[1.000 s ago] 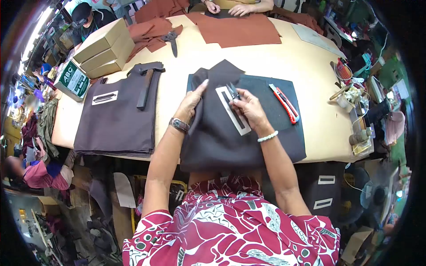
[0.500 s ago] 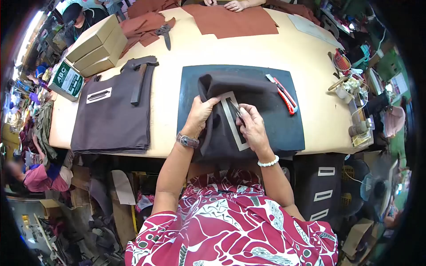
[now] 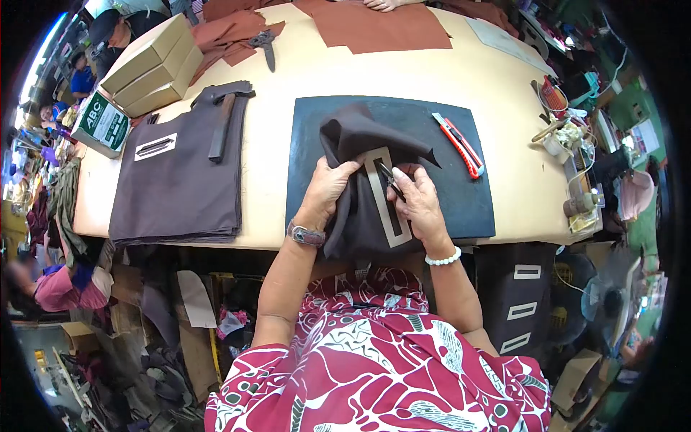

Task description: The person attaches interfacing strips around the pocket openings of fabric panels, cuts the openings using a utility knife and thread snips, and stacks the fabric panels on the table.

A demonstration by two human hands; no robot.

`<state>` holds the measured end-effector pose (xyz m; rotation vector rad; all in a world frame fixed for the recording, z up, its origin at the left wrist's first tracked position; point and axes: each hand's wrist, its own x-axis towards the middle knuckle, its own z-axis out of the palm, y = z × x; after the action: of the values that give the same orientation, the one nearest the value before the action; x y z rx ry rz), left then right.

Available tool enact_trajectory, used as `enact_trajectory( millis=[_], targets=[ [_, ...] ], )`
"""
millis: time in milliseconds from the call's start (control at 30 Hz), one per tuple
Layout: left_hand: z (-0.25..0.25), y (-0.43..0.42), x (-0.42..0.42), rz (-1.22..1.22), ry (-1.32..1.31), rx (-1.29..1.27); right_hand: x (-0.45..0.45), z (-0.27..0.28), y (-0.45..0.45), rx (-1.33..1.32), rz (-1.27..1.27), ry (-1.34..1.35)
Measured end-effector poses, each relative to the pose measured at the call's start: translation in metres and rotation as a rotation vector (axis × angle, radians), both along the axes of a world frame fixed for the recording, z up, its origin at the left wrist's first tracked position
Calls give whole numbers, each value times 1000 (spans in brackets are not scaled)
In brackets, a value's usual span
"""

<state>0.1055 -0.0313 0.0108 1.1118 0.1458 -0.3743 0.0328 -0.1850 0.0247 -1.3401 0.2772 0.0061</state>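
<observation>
My left hand (image 3: 332,189) is closed on a folded piece of dark brown fabric (image 3: 353,223), its thumb at the upper end of a pale rectangular frame (image 3: 377,198) on the cloth. In my right hand (image 3: 419,204) is a small dark pointed tool, which looks like thread snips (image 3: 389,175); its tip is at the frame's narrow slot. The fabric is bunched and raised over a dark cutting mat (image 3: 446,209), its near part hanging toward me. On the mat to the right lies a red utility knife (image 3: 461,146), apart from both hands.
On the left, a stack of dark fabric pieces (image 3: 183,194) bears a dark bar (image 3: 223,129) and a framed slot. Cardboard boxes (image 3: 155,72) stand behind it, near dark scissors (image 3: 266,50). Reddish-brown material (image 3: 381,29) lies at the far side, by another person's hand (image 3: 381,4).
The fabric's right side has lifted off the mat and folded inward, baring mat beside the knife. My right hand has shifted slightly right with the tool. The view has moved a little.
</observation>
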Motion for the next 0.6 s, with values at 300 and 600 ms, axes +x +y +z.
enact_trajectory(
  millis=[300, 600],
  targets=[
    [12, 4, -7, -14, -33, 7, -2, 8, 2, 91, 27, 12],
    [29, 7, -17, -79, -35, -28, -6, 12, 8, -23, -18, 4]
  ],
)
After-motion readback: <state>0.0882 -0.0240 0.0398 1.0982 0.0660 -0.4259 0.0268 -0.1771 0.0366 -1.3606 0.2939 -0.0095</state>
